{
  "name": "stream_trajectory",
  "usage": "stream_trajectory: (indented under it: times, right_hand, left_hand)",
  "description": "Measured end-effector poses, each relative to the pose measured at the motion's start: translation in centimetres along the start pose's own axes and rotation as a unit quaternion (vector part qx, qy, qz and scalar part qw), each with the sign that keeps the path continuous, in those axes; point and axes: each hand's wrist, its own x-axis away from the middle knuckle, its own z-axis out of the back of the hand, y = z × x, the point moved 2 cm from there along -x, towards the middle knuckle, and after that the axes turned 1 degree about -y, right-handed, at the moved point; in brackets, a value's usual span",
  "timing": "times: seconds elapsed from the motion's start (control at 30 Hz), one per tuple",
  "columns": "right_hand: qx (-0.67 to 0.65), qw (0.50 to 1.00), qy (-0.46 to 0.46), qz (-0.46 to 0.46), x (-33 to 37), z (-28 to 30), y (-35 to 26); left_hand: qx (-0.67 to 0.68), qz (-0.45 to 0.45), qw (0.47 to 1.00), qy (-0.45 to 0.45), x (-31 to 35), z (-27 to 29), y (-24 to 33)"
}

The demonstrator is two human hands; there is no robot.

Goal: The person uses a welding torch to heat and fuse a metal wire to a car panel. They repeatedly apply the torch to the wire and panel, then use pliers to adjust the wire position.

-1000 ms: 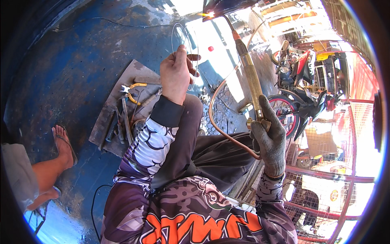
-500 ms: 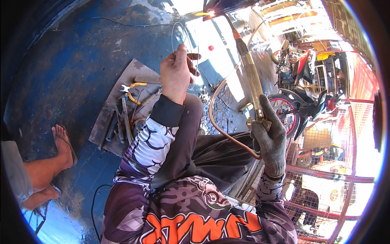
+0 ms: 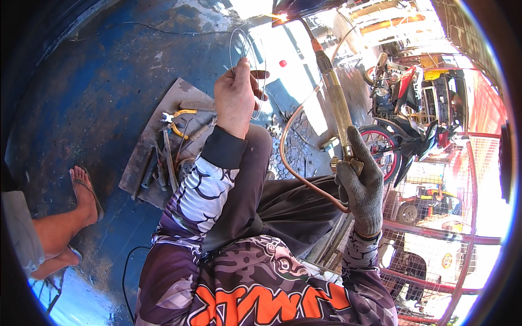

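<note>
My right hand (image 3: 362, 187), in a grey knit glove, is closed round the valve end of a brass gas welding torch (image 3: 338, 100). The torch points up and away, and its tip meets a dark workpiece (image 3: 304, 7) at the top edge with a bright glow and flame. A reddish-brown hose (image 3: 286, 149) curves from the torch's lower end. My bare left hand (image 3: 235, 98) pinches a loose coil of thin wire (image 3: 231, 46) between thumb and fingers, to the left of the torch. The far side of the workpiece is cut off by the frame.
Pliers with yellow handles (image 3: 178, 115) and a hammer (image 3: 169, 157) lie among tools on a board (image 3: 171, 98) at left. Another person's sandalled foot (image 3: 86, 195) stands on the blue floor (image 3: 109, 98). Motorcycles (image 3: 399, 141) and a red mesh fence (image 3: 429, 233) are at right.
Both hands, the torch and the wire coil stay almost still. The flame at the torch tip has shifted slightly in shape. Beyond the fence, a vehicle has moved.
</note>
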Motion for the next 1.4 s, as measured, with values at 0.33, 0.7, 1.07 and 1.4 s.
stream_trajectory:
  times: [0.33, 0.7, 1.07, 1.4]
  right_hand:
    - [-0.013, 1.000, 0.002, -0.002, 0.03, -0.04, -0.34]
    - [0.029, 0.999, 0.008, 0.014, -0.05, 0.11, -0.28]
    - [-0.009, 1.000, 0.008, 0.011, -0.06, 0.10, -0.38]
    - [-0.010, 1.000, 0.005, -0.005, 0.01, 0.06, -0.60]
  left_hand:
    - [-0.005, 0.002, 1.000, -0.002, -0.01, -0.11, 0.27]
    - [-0.008, 0.001, 1.000, 0.001, -0.06, -0.22, 0.30]
    - [-0.002, -0.002, 1.000, 0.000, -0.07, -0.23, 0.50]
    - [-0.005, -0.009, 1.000, 0.005, -0.11, -0.09, 0.56]
